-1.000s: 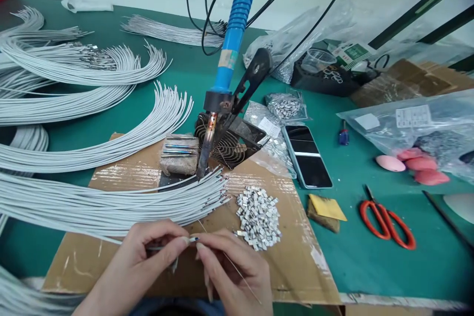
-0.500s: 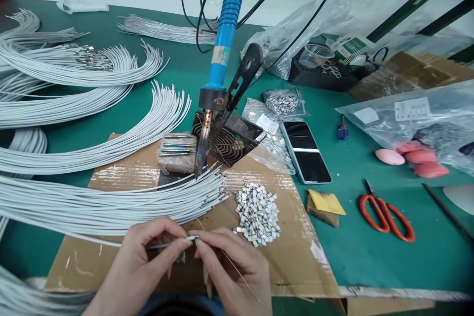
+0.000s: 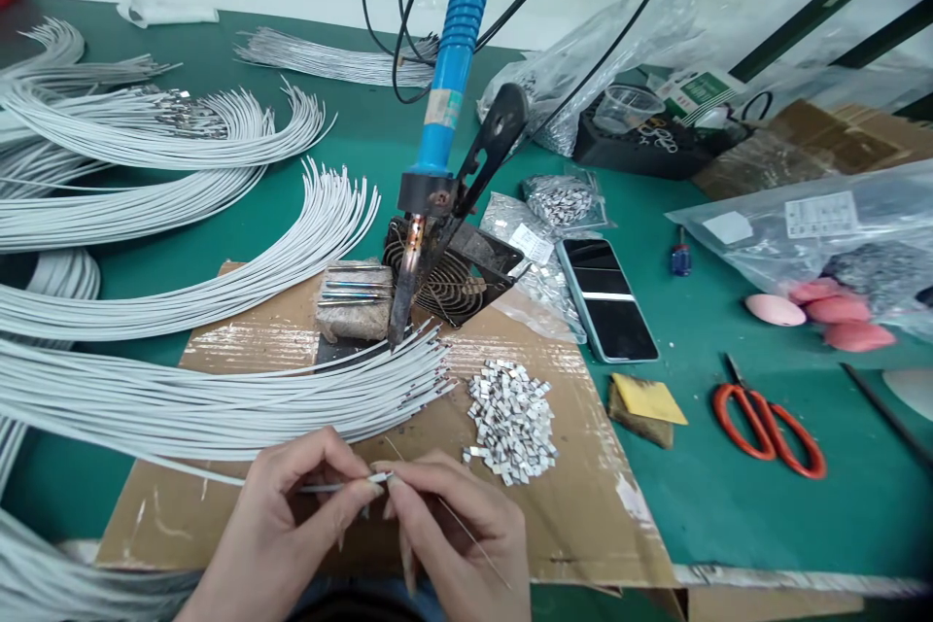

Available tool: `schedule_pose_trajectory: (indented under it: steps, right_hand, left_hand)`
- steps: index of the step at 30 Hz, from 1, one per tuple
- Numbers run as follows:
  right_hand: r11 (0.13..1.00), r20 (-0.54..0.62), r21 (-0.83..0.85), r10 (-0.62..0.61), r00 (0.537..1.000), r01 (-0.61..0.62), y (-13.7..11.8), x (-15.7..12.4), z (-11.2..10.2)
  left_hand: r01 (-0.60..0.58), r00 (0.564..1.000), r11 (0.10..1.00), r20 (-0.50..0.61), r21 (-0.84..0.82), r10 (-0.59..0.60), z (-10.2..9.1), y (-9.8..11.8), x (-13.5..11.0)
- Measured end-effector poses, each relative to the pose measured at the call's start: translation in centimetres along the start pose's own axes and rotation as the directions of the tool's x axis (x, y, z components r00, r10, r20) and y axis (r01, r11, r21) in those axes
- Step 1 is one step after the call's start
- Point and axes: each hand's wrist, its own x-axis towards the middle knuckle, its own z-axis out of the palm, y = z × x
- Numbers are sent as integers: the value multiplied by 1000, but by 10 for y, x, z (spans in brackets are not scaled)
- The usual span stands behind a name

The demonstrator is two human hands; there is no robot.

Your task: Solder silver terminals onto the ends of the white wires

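My left hand (image 3: 288,515) pinches a white wire (image 3: 219,477) close to its end, between thumb and forefinger. At that end, my right hand (image 3: 463,525) has its thumb and fingertip closed on a small metal terminal (image 3: 389,476), mostly covered by the fingers. A thin strand like solder wire (image 3: 473,536) also passes through the right hand. Just beyond both hands lies a bundle of white wires (image 3: 277,403), its stripped ends pointing right. A heap of small metal terminals (image 3: 510,423) sits to the right on the cardboard (image 3: 583,515).
A blue-handled soldering iron (image 3: 466,19) hangs tip-down in a stand above the bundle, beside a black fan (image 3: 459,277) and a block with metal rods (image 3: 355,316). On the right are a phone (image 3: 610,301), a yellow sponge (image 3: 647,398) and orange-handled scissors (image 3: 769,423). More wire bundles (image 3: 182,296) lie left.
The whole view has shifted slightly, so things appear a little further right. Both hands keep their pinch at the wire's end, with only slight finger movement.
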Motion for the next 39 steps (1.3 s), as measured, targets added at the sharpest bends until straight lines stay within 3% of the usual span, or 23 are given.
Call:
schedule_pose_trajectory:
  steps: [8,16,36,39]
  right_hand:
    - [1000,14,-14,24,1000,-24,2,0,-4]
    - [958,79,168,223,972,-233,-3,4,-3]
    - [947,123,181,246,961,-266,-5,4,-3]
    - [961,141,104,242,960,-257,-11,7,-6]
  left_hand:
    - [1,1000,999,10,-42,-1,-1,-2,0]
    - [0,1000,1000,21,-29,0,-2,0,0]
    - [-6,998,998,59,-70,10,-7,-5,0]
    - [-19,995,999,102,-31,22,-10,-8,-2]
